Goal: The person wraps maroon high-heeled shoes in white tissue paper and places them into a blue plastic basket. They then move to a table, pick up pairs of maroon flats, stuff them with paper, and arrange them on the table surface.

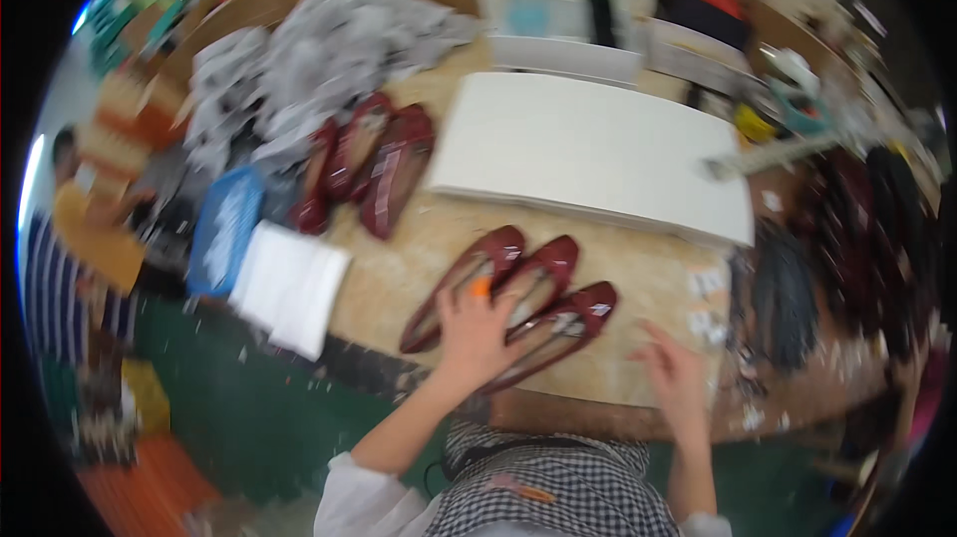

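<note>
Three glossy dark-red flat shoes lie side by side near the table's front edge: a left shoe, a middle shoe and a right shoe. My left hand reaches over them and grips the middle shoe, covering its rear part. Something orange sits on one of its fingers. Right of the shoes, my right hand hovers above the table with fingers partly stretched and nothing visible in them. Blur softens both hands. More dark-red shoes stand farther back on the left.
A large white box lies behind the shoes. Crumpled grey paper fills the back left. A white stack of sheets and a blue basket sit left. Dark shoes crowd the right. Another person is at far left.
</note>
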`<state>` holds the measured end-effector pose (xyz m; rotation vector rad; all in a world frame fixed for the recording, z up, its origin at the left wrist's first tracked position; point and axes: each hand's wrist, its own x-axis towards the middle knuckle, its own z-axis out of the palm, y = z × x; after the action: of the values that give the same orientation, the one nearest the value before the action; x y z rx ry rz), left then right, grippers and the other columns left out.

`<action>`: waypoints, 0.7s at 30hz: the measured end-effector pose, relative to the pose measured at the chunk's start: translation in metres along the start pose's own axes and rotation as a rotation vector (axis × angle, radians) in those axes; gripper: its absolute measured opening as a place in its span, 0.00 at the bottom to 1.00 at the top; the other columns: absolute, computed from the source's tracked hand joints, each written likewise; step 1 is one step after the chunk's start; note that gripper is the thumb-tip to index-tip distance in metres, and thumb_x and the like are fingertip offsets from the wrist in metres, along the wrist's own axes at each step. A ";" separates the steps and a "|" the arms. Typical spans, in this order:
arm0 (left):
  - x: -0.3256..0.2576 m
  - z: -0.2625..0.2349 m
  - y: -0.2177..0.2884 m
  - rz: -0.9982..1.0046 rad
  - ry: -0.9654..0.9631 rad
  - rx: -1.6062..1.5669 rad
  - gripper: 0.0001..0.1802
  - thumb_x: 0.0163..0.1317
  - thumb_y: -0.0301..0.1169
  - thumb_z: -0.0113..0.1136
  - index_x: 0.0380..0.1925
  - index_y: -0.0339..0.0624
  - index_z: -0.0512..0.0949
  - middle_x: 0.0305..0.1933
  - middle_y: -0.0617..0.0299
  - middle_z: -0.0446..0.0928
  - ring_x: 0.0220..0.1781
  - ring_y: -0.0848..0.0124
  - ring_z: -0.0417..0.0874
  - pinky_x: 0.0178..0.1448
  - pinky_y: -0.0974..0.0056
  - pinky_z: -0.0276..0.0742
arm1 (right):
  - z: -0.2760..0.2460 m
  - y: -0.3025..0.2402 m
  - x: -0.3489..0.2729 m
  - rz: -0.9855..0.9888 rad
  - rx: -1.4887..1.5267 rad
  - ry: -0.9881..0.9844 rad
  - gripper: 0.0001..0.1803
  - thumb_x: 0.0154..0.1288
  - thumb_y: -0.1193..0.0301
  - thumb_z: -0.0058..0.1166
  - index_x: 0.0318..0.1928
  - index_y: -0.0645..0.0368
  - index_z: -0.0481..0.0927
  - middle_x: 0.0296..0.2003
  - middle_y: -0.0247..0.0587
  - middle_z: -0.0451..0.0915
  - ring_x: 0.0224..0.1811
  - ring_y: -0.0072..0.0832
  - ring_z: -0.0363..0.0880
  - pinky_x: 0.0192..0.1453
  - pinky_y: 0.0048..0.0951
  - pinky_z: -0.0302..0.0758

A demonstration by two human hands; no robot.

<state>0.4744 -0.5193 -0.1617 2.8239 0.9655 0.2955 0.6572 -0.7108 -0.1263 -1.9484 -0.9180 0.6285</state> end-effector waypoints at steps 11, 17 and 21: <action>0.114 -0.082 -0.206 -0.039 0.252 0.150 0.19 0.56 0.31 0.60 0.48 0.39 0.75 0.52 0.46 0.71 0.57 0.51 0.73 0.62 0.56 0.67 | -0.057 0.050 -0.036 -0.059 -0.402 0.090 0.15 0.64 0.64 0.50 0.49 0.53 0.79 0.24 0.48 0.79 0.30 0.46 0.79 0.36 0.44 0.75; 0.191 -0.085 -0.401 -0.378 0.094 0.457 0.24 0.59 0.34 0.58 0.56 0.41 0.72 0.58 0.44 0.70 0.60 0.49 0.71 0.64 0.54 0.66 | -0.129 0.098 -0.050 -0.054 -0.467 0.376 0.17 0.61 0.67 0.54 0.51 0.53 0.79 0.38 0.45 0.82 0.40 0.44 0.79 0.44 0.41 0.77; 0.217 -0.061 -0.339 -0.204 0.275 0.428 0.24 0.62 0.35 0.56 0.57 0.38 0.70 0.62 0.39 0.66 0.63 0.47 0.67 0.65 0.53 0.63 | -0.269 0.141 -0.023 -0.113 -0.681 0.905 0.22 0.57 0.76 0.56 0.54 0.63 0.75 0.46 0.51 0.78 0.48 0.44 0.78 0.53 0.36 0.75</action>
<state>0.4284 -0.1156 -0.1389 3.0726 1.5283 0.5179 0.8862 -0.9118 -0.1135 -2.3732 -0.6624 -0.7079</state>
